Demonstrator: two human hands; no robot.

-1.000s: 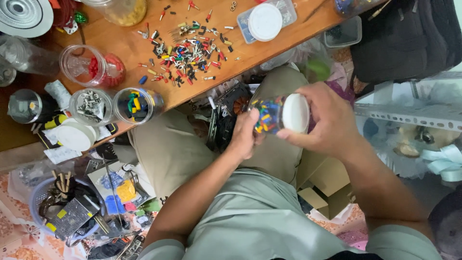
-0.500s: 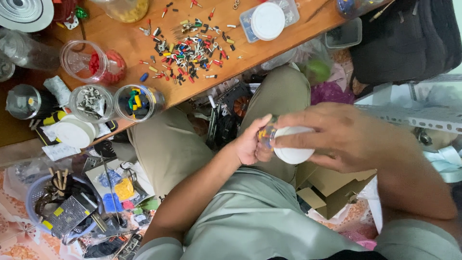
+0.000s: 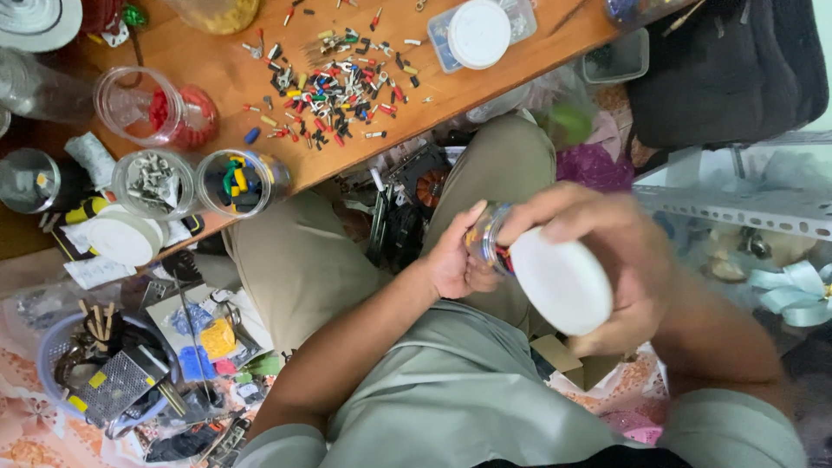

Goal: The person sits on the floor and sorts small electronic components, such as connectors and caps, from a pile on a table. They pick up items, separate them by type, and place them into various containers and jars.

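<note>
A: Start at the left edge. What's there?

B: A lilac basket (image 3: 52,364) of tools on the floor, and above it on the wooden worktop (image 3: 217,69) a flat white lid (image 3: 121,238). Beside that stand two open clear jars, one with metal terminals (image 3: 152,182), one with yellow, green and black pieces (image 3: 232,182). Further up is a clear jar with red pieces (image 3: 152,113).

A: And mid-worktop?

B: A loose scatter of small coloured terminals (image 3: 334,82), then a clear rectangular box (image 3: 511,26) with a round white lid (image 3: 478,33) lying on it.

A: Where's the jar being handled?

B: Over the lap, below the worktop edge. The left hand (image 3: 455,260) is wrapped around the base of the clear jar (image 3: 487,243), which holds mixed coloured pieces. Its long axis lies tilted, base toward upper left, mouth pointing lower right toward the camera.

A: The right hand?

B: The right hand (image 3: 620,260) is clamped around the jar's white cap (image 3: 562,282), fingers spread over its rim. The cap sits at the jar's mouth; I can't tell whether it is seated tight.

A: Further right?

B: A dark bag (image 3: 728,69) and a pale ribbon bow (image 3: 793,290).
</note>
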